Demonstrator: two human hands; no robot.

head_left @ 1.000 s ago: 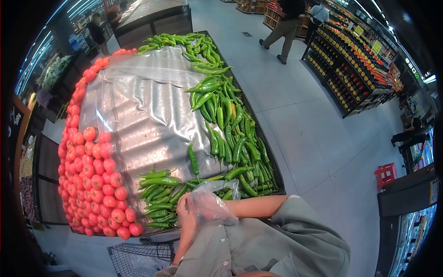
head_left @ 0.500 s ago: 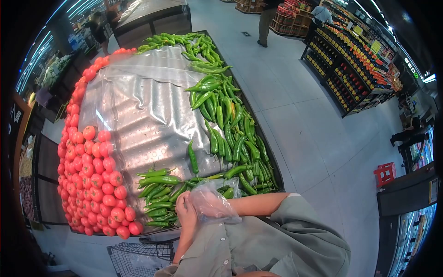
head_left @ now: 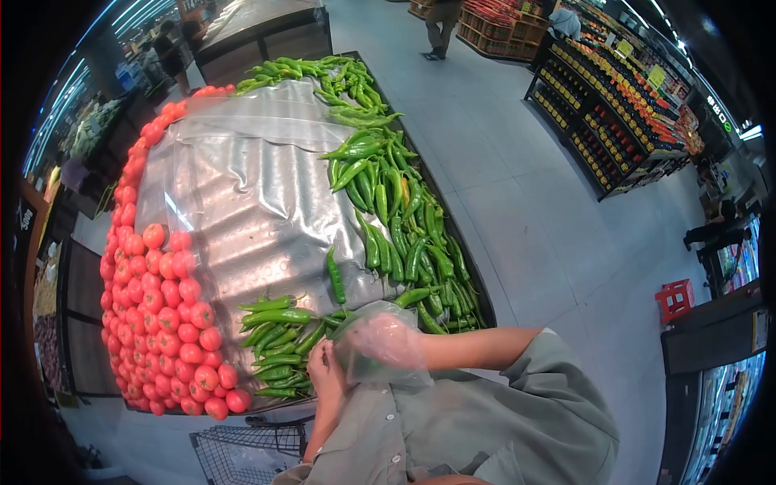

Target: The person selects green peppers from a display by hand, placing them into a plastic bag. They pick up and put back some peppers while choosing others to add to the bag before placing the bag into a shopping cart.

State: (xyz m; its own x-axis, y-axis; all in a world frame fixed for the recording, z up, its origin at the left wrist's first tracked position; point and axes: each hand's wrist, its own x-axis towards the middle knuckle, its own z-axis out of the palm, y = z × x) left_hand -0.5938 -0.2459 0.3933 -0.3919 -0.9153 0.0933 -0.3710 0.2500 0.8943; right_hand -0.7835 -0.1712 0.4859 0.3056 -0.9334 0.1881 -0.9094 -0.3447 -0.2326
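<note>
A clear plastic bag (head_left: 349,346) covers my right hand (head_left: 388,338) as far as the wrist. Through the film its fingers are too blurred to make out. At the bag's left edge, my left hand (head_left: 325,370) has its fingers pinched together on the plastic. Both hands are at the near side of the produce stand. Green chili peppers (head_left: 279,347) lie in a pile just left of my left hand. A single green pepper (head_left: 335,275) lies apart on the silvery liner (head_left: 250,202), beyond the bag.
Red tomatoes (head_left: 168,319) fill the stand's left side, and more green peppers (head_left: 404,202) line its right side. A shopping cart (head_left: 246,453) stands at the near edge. A red stool (head_left: 674,300) and shelves of bottles (head_left: 606,121) are to the right. A person (head_left: 440,28) is in the far aisle.
My right hand and forearm have risen slightly and shifted right inside the bag, spreading the plastic wider. My left hand stays nearly in place. The person in the aisle has moved left.
</note>
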